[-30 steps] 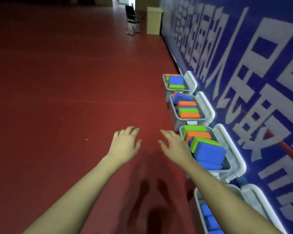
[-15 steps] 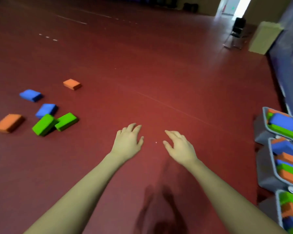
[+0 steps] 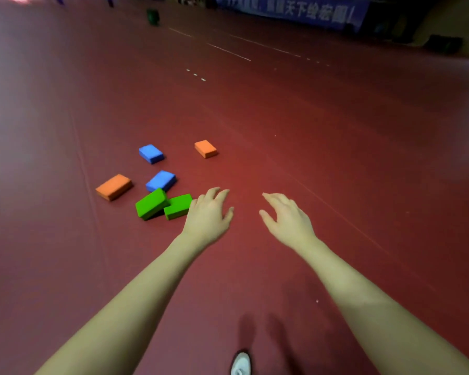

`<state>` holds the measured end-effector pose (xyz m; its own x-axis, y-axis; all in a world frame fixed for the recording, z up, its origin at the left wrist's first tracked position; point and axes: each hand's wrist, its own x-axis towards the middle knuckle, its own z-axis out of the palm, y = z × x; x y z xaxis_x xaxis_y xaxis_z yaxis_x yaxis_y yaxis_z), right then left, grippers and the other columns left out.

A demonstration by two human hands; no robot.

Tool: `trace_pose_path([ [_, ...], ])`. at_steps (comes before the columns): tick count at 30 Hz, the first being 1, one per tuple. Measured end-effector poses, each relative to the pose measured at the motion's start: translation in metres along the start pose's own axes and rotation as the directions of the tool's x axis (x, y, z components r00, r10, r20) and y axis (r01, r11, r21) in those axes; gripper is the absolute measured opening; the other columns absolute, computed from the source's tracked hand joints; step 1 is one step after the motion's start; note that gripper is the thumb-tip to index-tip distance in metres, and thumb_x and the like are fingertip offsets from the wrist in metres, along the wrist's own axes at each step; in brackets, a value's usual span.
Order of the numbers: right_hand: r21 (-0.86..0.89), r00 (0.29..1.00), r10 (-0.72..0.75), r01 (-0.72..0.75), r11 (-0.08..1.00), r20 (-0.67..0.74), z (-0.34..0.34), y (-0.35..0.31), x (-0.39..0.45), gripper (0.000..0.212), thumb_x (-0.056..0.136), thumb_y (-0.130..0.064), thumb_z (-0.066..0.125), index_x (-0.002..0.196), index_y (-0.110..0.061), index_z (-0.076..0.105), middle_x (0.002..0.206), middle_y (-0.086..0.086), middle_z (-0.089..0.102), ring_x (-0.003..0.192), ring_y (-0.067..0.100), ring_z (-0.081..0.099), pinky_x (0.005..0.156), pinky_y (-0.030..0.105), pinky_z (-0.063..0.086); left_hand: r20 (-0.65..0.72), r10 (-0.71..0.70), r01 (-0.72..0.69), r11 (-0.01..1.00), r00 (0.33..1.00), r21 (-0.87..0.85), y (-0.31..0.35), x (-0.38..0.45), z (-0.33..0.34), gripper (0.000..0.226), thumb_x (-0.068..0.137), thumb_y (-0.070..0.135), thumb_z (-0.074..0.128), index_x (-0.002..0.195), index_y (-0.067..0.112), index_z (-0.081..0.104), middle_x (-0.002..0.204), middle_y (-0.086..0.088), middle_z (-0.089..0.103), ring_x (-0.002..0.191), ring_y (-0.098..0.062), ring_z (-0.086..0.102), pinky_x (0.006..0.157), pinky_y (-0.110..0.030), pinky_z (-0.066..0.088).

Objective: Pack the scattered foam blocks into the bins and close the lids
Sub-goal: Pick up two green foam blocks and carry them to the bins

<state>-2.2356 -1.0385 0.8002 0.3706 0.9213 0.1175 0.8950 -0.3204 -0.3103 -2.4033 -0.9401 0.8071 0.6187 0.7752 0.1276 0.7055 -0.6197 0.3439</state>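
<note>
Beyond both empty hands (image 3: 286, 221), six foam blocks (image 3: 152, 203); banner writing blurred.

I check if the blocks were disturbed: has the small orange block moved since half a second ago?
No. The small orange block keeps its place beyond the blue blocks; only the camera turned.

I count six foam blocks on the red floor (image 3: 336, 158). Two blue: the far blue block (image 3: 150, 153) and the near blue block (image 3: 161, 181). Two orange: the small-looking far orange block (image 3: 205, 148) and the left orange block (image 3: 114, 186). Two green, touching each other: the left green block (image 3: 152, 203) and the right green block (image 3: 178, 206). Two bare hands in my view: left hand (image 3: 208, 216), right hand (image 3: 289, 220). One white shoe tip (image 3: 240, 363) at the bottom edge.
</note>
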Motion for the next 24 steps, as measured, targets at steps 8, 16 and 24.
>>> trace_pose_path([
  [8, 0.014, 0.988, -0.143, 0.142, 0.99, 0.063, 0.013, 0.004, 0.172, 0.051, 0.099, -0.039, 0.043, 0.147, -0.025, 0.034, 0.146, -0.007, 0.039, 0.127, 0.022, 0.041, 0.099, 0.036, 0.037, -0.067, -0.142, 0.145, 0.989, 0.988, 0.029, -0.045, 0.135, -0.01, 0.05, 0.097, 0.034, 0.046, 0.144, 0.019, 0.038, 0.149, -0.004, 0.036, 0.128, -0.029, 0.043, 0.1, -0.038, 0.031],
  [16, 0.01, 0.967, -0.212, 0.212, 0.977, 0.14, 0.058, -0.008, 0.316, 0.05, 0.1, -0.038, 0.043, 0.147, -0.024, 0.035, 0.147, -0.007, 0.039, 0.127, 0.022, 0.042, 0.1, 0.037, 0.037, -0.037, -0.239, 0.24, 0.969, 0.97, 0.052, -0.121, 0.241, 0.005, 0.051, 0.097, 0.034, 0.046, 0.144, 0.02, 0.037, 0.149, -0.003, 0.036, 0.125, -0.028, 0.044, 0.099, -0.034, 0.03],
  [24, 0.009, 0.944, -0.244, 0.248, 0.969, 0.223, 0.123, -0.065, 0.466, 0.05, 0.099, -0.038, 0.044, 0.147, -0.024, 0.035, 0.146, -0.006, 0.04, 0.127, 0.022, 0.042, 0.1, 0.038, 0.037, -0.012, -0.341, 0.341, 0.94, 0.94, 0.018, -0.254, 0.347, 0.005, 0.049, 0.097, 0.033, 0.046, 0.143, 0.017, 0.04, 0.147, -0.007, 0.038, 0.123, -0.031, 0.046, 0.097, -0.037, 0.033],
])
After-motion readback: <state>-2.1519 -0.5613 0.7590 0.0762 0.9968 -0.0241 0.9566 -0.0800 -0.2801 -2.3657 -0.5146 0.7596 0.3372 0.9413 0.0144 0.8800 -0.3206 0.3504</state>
